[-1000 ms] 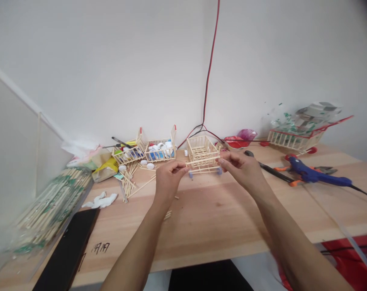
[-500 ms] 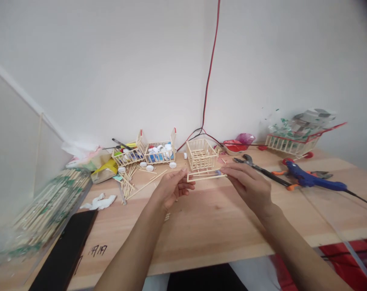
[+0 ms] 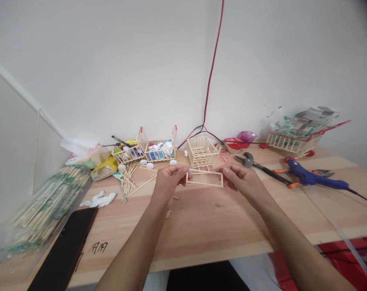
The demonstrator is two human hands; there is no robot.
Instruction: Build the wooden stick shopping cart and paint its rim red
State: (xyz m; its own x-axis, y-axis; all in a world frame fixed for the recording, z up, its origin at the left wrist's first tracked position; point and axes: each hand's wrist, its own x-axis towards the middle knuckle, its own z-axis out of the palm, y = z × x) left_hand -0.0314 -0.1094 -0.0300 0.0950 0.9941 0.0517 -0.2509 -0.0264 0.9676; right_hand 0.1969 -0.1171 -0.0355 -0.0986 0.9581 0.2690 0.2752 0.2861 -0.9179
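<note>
Between both hands I hold a small rectangular frame of thin wooden sticks [image 3: 204, 184] above the table. My left hand [image 3: 173, 180] pinches its left end, and my right hand [image 3: 238, 178] pinches the right end. Just behind the frame, an open basket of wooden sticks [image 3: 202, 152] stands on the table without wheels that I can see. A small blue spot shows at the frame's left end; what it is I cannot make out.
Two stick carts [image 3: 161, 151] hold bottle caps and pens. Loose sticks [image 3: 131, 184] lie left, near bagged chopsticks [image 3: 50, 206] and a black phone [image 3: 65, 250]. Right are pliers [image 3: 262, 169], a blue glue gun [image 3: 315, 178] and a red-trimmed cart [image 3: 292, 142].
The stick frame has been turned, so its open rectangle now faces me more fully. My left hand has risen slightly and my right hand has shifted its grip at the right end.
</note>
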